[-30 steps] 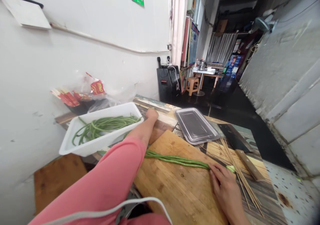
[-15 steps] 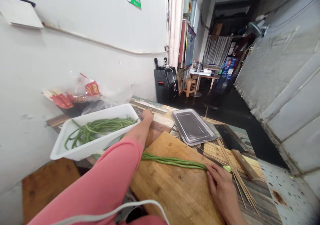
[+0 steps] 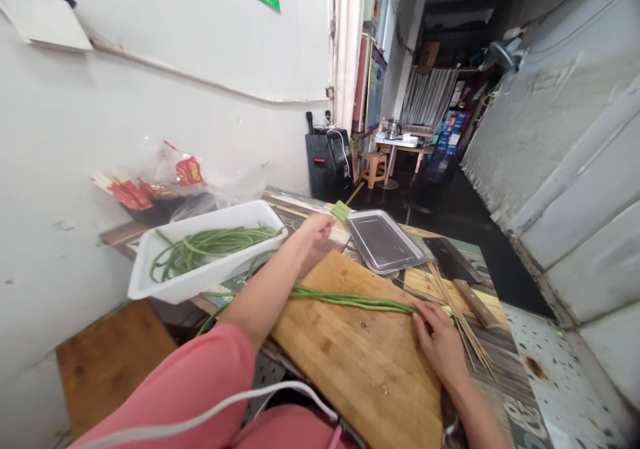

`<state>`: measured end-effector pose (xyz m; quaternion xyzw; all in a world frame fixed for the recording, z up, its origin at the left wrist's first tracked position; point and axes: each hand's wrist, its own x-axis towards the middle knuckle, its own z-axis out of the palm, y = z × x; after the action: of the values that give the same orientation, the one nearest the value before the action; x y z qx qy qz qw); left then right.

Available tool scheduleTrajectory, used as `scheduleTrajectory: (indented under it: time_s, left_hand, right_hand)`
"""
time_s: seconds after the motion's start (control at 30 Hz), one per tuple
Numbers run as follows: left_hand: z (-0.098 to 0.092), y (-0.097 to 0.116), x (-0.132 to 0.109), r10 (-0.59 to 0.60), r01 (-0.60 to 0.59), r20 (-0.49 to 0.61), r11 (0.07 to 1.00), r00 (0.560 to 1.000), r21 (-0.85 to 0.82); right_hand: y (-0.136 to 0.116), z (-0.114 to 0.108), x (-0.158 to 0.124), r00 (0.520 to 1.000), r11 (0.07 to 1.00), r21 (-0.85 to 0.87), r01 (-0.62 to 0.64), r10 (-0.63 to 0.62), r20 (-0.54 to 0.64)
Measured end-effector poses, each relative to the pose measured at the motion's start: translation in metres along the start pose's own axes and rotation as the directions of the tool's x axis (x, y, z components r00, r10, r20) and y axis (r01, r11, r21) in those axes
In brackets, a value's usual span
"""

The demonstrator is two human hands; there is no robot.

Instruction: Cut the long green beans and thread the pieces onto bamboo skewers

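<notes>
My left hand (image 3: 319, 227) is closed, reaching over the far side of the table. From its fingers sticks out a flat row of cut green bean pieces (image 3: 341, 210), close to the metal tray (image 3: 385, 244). My right hand (image 3: 440, 336) has its fingers closed over the right end of a bunch of long green beans (image 3: 350, 300). This bunch lies across the wooden cutting board (image 3: 360, 349), its left end passing behind my left forearm. More long beans (image 3: 215, 246) lie coiled in a white plastic tub (image 3: 200, 292) on the left.
Thin bamboo skewers (image 3: 463, 322) lie right of the board. A cleaver (image 3: 475, 302) with a wooden handle rests beyond them. Red-wrapped packets (image 3: 131, 192) and a plastic bag stand by the wall. A white cable (image 3: 225, 412) hangs before my body.
My left hand has moved right from beside the tub towards the metal tray, bringing the row of cut bean pieces into view. My right hand stays on the beans. The view has shifted slightly.
</notes>
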<state>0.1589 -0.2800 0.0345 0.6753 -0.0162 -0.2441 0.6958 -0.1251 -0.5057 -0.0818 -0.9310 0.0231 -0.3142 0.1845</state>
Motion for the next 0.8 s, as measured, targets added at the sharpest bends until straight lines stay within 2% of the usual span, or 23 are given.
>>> scheduleTrajectory:
  time_s: [0.07, 0.13, 0.2, 0.27, 0.33, 0.47, 0.53, 0.63, 0.67, 0.73, 0.8]
  left_hand:
    - [0.009, -0.006, -0.032, -0.035, 0.035, 0.137, 0.999, 0.990, 0.003]
    - [0.015, -0.012, -0.062, -0.059, 0.058, 0.299, 0.998, 0.952, 0.013]
    - [0.018, -0.017, -0.087, -0.066, 0.050, 0.537, 0.998, 0.841, 0.044]
    - [0.019, -0.019, -0.104, -0.089, 0.026, 0.680, 0.994, 0.728, 0.102]
    - [0.020, -0.020, -0.115, -0.116, -0.006, 0.732, 0.987, 0.671, 0.163]
    - [0.023, -0.034, -0.129, -0.160, -0.108, 0.774, 0.953, 0.613, 0.282]
    - [0.028, -0.050, -0.136, -0.154, -0.246, 0.769, 0.893, 0.621, 0.377]
    - [0.044, -0.079, -0.148, 0.007, -0.498, 0.678, 0.684, 0.735, 0.533]
    - [0.052, -0.089, -0.151, 0.070, -0.551, 0.648, 0.599, 0.759, 0.581]
    - [0.067, -0.104, -0.157, 0.154, -0.623, 0.626, 0.425, 0.764, 0.656]
    - [0.080, -0.114, -0.159, 0.200, -0.669, 0.639, 0.261, 0.743, 0.696]
  right_hand:
    - [-0.008, -0.011, 0.006, 0.999, 1.000, -0.031, 0.001, -0.002, -0.046]
    - [-0.023, -0.029, 0.015, 0.995, 0.994, -0.110, 0.017, -0.028, -0.094]
    - [-0.041, -0.050, 0.026, 0.989, 0.974, -0.225, 0.032, -0.063, -0.135]
    - [-0.058, -0.070, 0.034, 0.985, 0.940, -0.335, 0.061, -0.112, -0.132]
    - [-0.069, -0.084, 0.036, 0.986, 0.913, -0.394, 0.104, -0.148, -0.083]
    - [-0.067, -0.092, 0.014, 0.981, 0.927, -0.325, 0.187, -0.196, 0.006]
    - [-0.057, -0.088, -0.006, 0.977, 0.943, -0.257, 0.213, -0.208, 0.044]
    - [-0.038, -0.082, -0.034, 0.982, 0.964, -0.192, 0.183, -0.168, 0.091]
    - [-0.031, -0.080, -0.041, 0.986, 0.970, -0.186, 0.154, -0.137, 0.098]
    - [-0.018, -0.078, -0.048, 0.991, 0.977, -0.191, 0.091, -0.071, 0.113]
    - [-0.007, -0.076, -0.048, 0.991, 0.978, -0.202, 0.051, -0.024, 0.132]
